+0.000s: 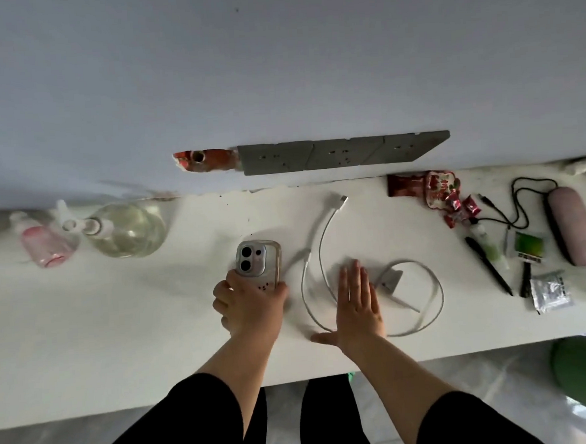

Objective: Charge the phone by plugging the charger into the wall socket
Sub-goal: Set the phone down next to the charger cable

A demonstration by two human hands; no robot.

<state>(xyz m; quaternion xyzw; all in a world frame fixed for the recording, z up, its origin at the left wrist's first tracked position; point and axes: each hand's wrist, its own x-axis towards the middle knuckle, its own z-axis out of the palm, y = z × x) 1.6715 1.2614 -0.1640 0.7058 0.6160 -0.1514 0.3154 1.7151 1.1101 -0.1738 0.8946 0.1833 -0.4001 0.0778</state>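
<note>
A phone [258, 261] in a clear case lies camera-side up on the white counter [119, 318], and my left hand [250, 305] grips its lower end. My right hand [356, 302] is flat and open, fingers together, over the coiled white charging cable [438, 293]. The cable's connector end [341, 200] lies near the wall. A white charger block [389, 281] sits just right of my right hand, inside the coil. A row of grey wall sockets [342, 153] runs along the wall above the counter.
A clear glass bottle [127, 228] and a pink bottle [44, 242] lie at the left. Snack wrappers [440, 192], a black pen [488, 264], a pink pouch [573, 225] with a black cord, and packets crowd the right. A broken wall hole [202, 160] shows left of the sockets.
</note>
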